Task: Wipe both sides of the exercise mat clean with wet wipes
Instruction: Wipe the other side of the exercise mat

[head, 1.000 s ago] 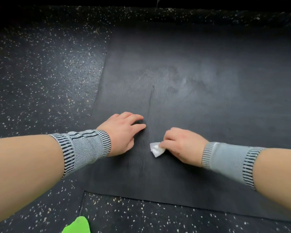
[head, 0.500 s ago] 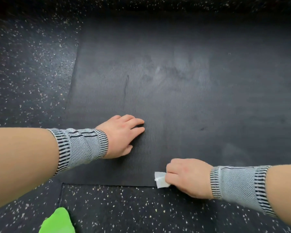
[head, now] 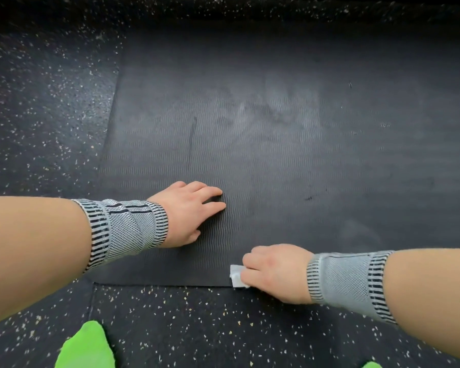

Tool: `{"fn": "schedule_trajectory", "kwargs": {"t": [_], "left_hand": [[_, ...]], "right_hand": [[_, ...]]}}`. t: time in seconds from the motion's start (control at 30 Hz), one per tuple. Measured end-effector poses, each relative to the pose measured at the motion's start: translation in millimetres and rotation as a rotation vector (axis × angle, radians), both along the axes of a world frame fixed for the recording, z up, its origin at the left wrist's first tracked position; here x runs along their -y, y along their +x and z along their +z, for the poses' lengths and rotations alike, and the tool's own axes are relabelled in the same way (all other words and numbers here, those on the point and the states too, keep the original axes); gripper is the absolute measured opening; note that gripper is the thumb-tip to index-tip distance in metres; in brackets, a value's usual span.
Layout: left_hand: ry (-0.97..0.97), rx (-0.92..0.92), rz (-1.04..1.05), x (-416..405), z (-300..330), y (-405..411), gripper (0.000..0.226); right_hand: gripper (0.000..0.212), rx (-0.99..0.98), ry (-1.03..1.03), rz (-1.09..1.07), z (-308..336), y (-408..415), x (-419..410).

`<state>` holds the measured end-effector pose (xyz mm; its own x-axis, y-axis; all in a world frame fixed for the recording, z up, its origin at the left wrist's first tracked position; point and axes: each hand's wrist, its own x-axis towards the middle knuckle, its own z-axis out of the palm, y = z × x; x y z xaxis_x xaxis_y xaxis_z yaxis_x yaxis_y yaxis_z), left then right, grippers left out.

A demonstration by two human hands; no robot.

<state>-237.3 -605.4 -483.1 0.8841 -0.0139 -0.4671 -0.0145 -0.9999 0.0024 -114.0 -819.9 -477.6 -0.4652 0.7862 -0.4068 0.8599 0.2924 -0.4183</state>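
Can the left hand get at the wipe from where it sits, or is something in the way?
Probably yes. The left hand rests flat on the mat, with bare mat between it and the wipe; only the right hand gripping the wipe is in the way.

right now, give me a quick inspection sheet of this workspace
surface: black speckled rubber floor, seam lines showing near the front.
job's things: dark ribbed exercise mat lies flat, faint smears at its middle; white wet wipe sits at the mat's near edge.
clutter: bright green shapes at the bottom edge, cannot tell what.
grips: left hand rests flat on the mat; right hand holds the wipe against the edge.
cables: nothing seen.
surroundings: both wrists wear grey striped wristbands; far background dark.
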Motion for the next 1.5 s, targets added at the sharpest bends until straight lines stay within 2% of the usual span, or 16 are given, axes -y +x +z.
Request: {"fn": "schedule_trajectory", "kwargs": {"t": [0.07, 0.17, 0.23, 0.33, 0.43, 0.53, 0.57, 0.7, 0.77, 0.87, 0.97, 1.07, 1.2, 1.27, 1.37, 1.5], "left_hand": [[0.004, -0.003, 0.005, 0, 0, 0, 0.077], [0.007, -0.008, 0.022, -3, 2, 1, 0.078], [0.015, -0.019, 0.037, -6, 4, 0, 0.079], [0.022, -0.031, 0.055, -13, 6, -7, 0.079], [0.018, -0.030, 0.076, -19, 7, -17, 0.079], [0.014, -0.033, 0.087, -21, 6, -22, 0.079], [0.012, -0.030, 0.087, -21, 6, -23, 0.079], [0.014, -0.021, 0.085, -23, 5, -24, 0.080], [0.020, -0.031, 0.092, -25, 6, -26, 0.080], [0.025, -0.034, 0.112, -32, 6, -35, 0.082], [0.037, -0.036, 0.133, -37, 7, -44, 0.082], [0.051, -0.031, 0.140, -38, 6, -48, 0.083], [0.065, -0.026, 0.148, -41, 8, -49, 0.086], [0.080, -0.041, 0.166, -47, 10, -52, 0.089], [0.092, -0.072, 0.202, -59, 11, -65, 0.095], [0.101, -0.092, 0.225, -66, 9, -80, 0.099]], "right_hand": [[0.019, 0.043, 0.048, -0.002, -1, 11, -16], [0.019, 0.140, 0.138, -0.321, -2, 43, -55], [0.018, 0.206, 0.182, -0.427, -1, 52, -70], [0.022, 0.108, 0.191, -0.338, -3, 25, -54], [0.022, -0.011, 0.096, -0.060, -1, -17, -27], [0.024, 0.006, 0.014, 0.100, 2, -25, -36], [0.025, 0.035, 0.033, 0.064, 2, -19, -46], [0.020, 0.180, 0.138, -0.338, 0, 24, -93], [0.017, 0.216, 0.157, -0.413, 1, 28, -101], [0.017, 0.137, 0.123, -0.366, 0, 2, -82], [0.017, -0.018, 0.064, -0.128, 0, -32, -57], [0.018, -0.017, 0.068, 0.002, 0, -32, -69], [0.018, 0.149, 0.198, -0.403, -6, 14, -124], [0.017, 0.190, 0.221, -0.523, -7, 20, -133], [0.017, 0.049, 0.238, -0.435, -8, -10, -108], [0.019, -0.115, 0.166, -0.111, -7, -50, -82]]}}
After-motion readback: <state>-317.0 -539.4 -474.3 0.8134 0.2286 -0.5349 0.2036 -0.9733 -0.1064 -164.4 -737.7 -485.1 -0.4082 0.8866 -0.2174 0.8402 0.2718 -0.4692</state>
